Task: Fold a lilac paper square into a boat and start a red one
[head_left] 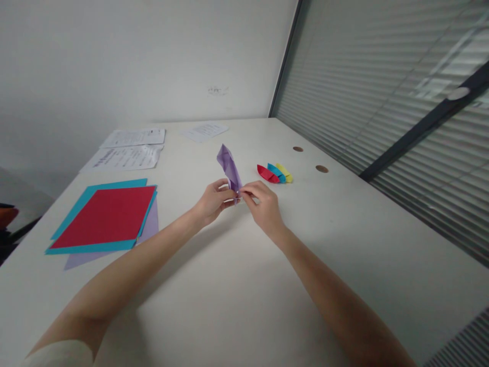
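Observation:
A piece of folded purple paper [229, 168] is held up above the white table [237, 285], long and narrow, its far end tilted up and to the left. My left hand [217, 202] grips its lower end from the left, thumb on the near side. From the right, my right hand [263, 205] pinches the same lower end between thumb and forefinger. The fingertips partly hide the fold there. Just beyond my right hand lie three small folded paper boats: a red one [267, 174], a blue one [277, 173] and a yellow one [284, 172].
On the left lies a stack of flat paper sheets, with a red sheet [107, 216] on top of blue and purple ones. Printed pages [128, 157] rest farther back. Two round holes [322, 168] pierce the tabletop near the window blinds [382, 76] on the right.

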Demonstrator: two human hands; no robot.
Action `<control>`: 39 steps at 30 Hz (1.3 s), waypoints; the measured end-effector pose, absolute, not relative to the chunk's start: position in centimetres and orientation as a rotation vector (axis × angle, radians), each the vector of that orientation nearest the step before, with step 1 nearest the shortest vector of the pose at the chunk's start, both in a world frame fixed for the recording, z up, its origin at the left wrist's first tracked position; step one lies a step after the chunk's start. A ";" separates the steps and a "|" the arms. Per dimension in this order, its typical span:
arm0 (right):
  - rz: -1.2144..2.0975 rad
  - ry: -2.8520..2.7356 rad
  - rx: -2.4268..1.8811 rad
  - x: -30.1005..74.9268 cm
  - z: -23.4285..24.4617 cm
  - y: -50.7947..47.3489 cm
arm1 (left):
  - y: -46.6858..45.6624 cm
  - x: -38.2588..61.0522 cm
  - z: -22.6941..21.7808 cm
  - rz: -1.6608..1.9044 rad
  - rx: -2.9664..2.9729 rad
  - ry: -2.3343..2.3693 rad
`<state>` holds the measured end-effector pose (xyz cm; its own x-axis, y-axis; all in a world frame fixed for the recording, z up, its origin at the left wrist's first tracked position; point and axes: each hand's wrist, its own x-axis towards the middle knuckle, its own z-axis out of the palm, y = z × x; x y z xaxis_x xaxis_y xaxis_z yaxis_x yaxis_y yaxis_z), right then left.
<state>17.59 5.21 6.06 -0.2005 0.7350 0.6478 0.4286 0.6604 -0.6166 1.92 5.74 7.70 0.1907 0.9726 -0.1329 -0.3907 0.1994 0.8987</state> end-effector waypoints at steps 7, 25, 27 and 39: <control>0.421 -1.821 -0.896 17.4 5.8 5.3 | 5.6 2.3 7.4 1.172 0.867 0.890; 0.351 -1.784 -0.957 17.3 6.2 5.2 | 5.9 2.2 7.5 1.216 0.821 0.782; 0.383 -1.748 -0.921 17.3 6.2 5.2 | 5.9 2.2 7.6 1.176 0.834 0.784; 0.147 -1.841 -0.978 18.0 6.2 5.5 | 6.1 1.5 7.6 1.134 1.116 0.942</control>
